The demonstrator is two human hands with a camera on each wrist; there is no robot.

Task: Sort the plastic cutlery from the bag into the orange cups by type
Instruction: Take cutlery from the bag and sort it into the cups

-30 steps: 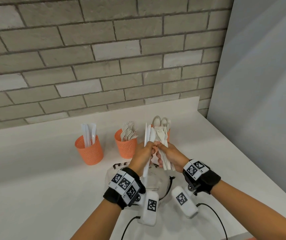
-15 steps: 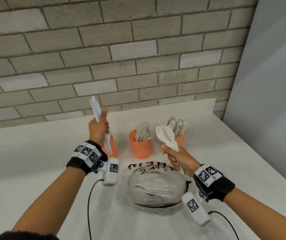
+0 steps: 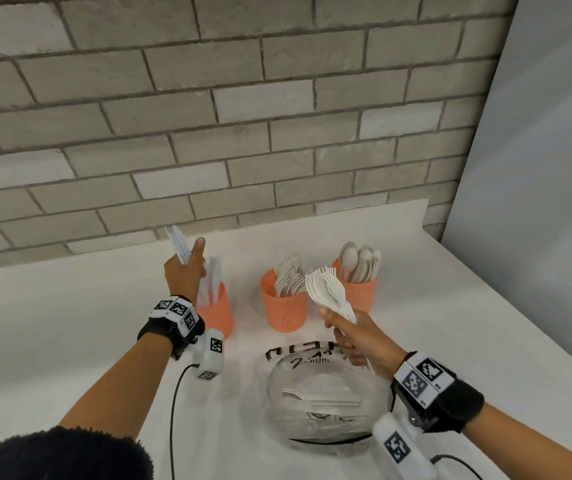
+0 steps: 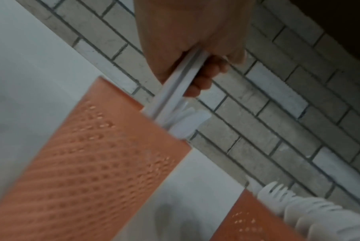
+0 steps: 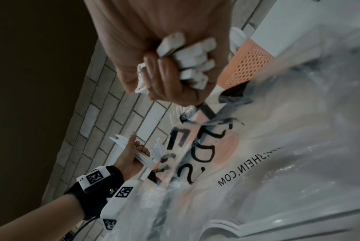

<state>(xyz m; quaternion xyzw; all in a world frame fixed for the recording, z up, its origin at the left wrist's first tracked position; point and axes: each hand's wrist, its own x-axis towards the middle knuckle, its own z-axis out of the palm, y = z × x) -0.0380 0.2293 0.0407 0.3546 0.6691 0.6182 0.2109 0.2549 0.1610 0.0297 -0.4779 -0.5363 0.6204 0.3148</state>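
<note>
**Knives over the left cup, forks in the right fist**

From the head camera, the left hand (image 3: 185, 271) grasps a few white plastic knives (image 3: 178, 243) and holds them over the left orange cup (image 3: 218, 315), where other knives already stand. The right hand (image 3: 357, 339) is wrapped around a bundle of white forks (image 3: 326, 293), raised in front of the middle cup (image 3: 283, 306), which holds forks, and the right cup (image 3: 360, 292), which holds spoons. The three cups stand in a row on the white counter (image 3: 70, 341) below a brick wall (image 3: 243, 116). The clear plastic bag (image 3: 326, 407) lies on the counter near the person, with some cutlery inside.

The left wrist camera shows the fingers (image 4: 208, 76) curled around the knife handles (image 4: 175, 91), whose lower ends reach the rim of the perforated cup (image 4: 92, 163). Fork tines (image 4: 278, 194) stick out of the next cup at the lower right.

The right wrist camera shows the fist (image 5: 166, 62) clenched on the fork handles (image 5: 191, 55), above the printed bag (image 5: 257, 163); the left hand with its knives (image 5: 131, 153) shows farther off.
</note>
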